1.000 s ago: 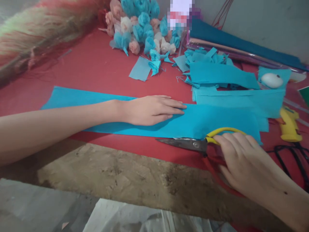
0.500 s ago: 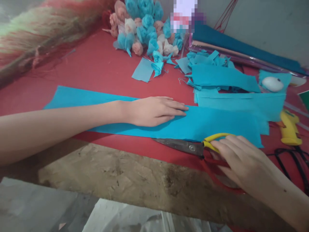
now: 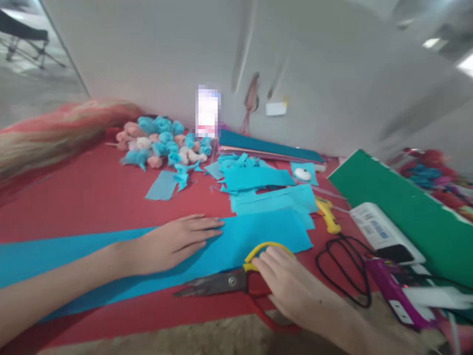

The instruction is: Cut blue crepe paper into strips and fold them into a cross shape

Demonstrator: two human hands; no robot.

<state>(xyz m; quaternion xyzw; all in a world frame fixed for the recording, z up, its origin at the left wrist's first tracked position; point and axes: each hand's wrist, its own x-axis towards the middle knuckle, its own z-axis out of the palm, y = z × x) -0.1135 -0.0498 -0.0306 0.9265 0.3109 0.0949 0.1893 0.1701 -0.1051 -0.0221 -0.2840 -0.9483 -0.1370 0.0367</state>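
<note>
A long strip of bright blue crepe-like paper [image 3: 258, 231] lies across the red tabletop [image 3: 92, 207]. My left hand [image 3: 181, 241] rests flat on it, fingers stretched out to the right. In my right hand [image 3: 284, 281] is a pair of scissors [image 3: 218, 285] with one yellow and one red handle loop. Their dark blades point left along the strip's near edge and look closed. Whether the blades touch the paper cannot be made out.
Paper roses [image 3: 162, 143] in blue, pink and white pile at the back. Blue scraps [image 3: 258, 178] lie behind the strip. To the right are a yellow glue gun [image 3: 328, 216], its black cable, a white box [image 3: 386, 234], a purple power strip [image 3: 397, 291] and a green board [image 3: 402, 212].
The view has tilted up and swung right, so the wall, green board and power strip now show. Both hands keep about the same places on the strip and scissors.
</note>
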